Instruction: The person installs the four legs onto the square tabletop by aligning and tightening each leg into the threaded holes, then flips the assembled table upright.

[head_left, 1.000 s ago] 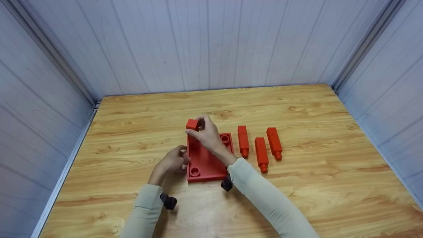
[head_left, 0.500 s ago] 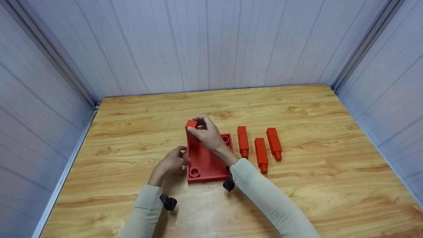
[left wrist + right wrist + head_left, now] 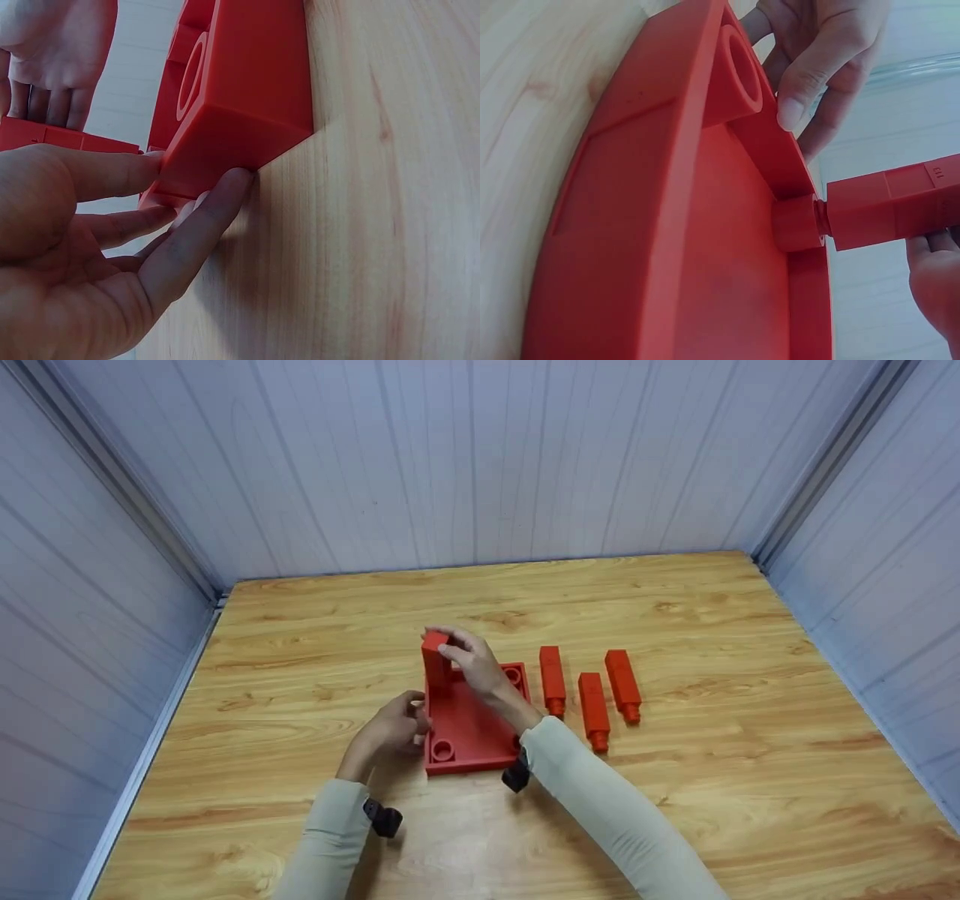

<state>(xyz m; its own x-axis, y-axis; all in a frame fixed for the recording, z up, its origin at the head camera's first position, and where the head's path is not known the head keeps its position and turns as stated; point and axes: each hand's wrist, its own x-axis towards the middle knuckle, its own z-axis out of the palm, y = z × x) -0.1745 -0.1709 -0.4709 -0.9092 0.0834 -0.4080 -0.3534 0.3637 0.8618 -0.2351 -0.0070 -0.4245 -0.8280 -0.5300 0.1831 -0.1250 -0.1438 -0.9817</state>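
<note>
My right hand (image 3: 478, 666) holds a square red table leg (image 3: 433, 661) upright at the far left corner of a red tabletop (image 3: 472, 731) lying underside up. In the right wrist view, the leg (image 3: 866, 210) points its narrow end into a round corner socket (image 3: 799, 225), and a strip of its neck still shows. My left hand (image 3: 396, 721) grips the tabletop's left side. There, in the left wrist view, the thumb is at the rim and the fingers lie against the outer wall (image 3: 217, 146).
To the right of the tabletop, three more red legs (image 3: 552, 679) lie on the wooden table (image 3: 712, 675). The near left socket (image 3: 442, 750) and far right socket (image 3: 512, 675) hold no leg. Pale panels (image 3: 480, 457) wall the table at the back and sides.
My right fingers have shifted round the leg's top, the thumb going from its front to its right side. The leg stays at the same corner; my left hand has kept its place.
</note>
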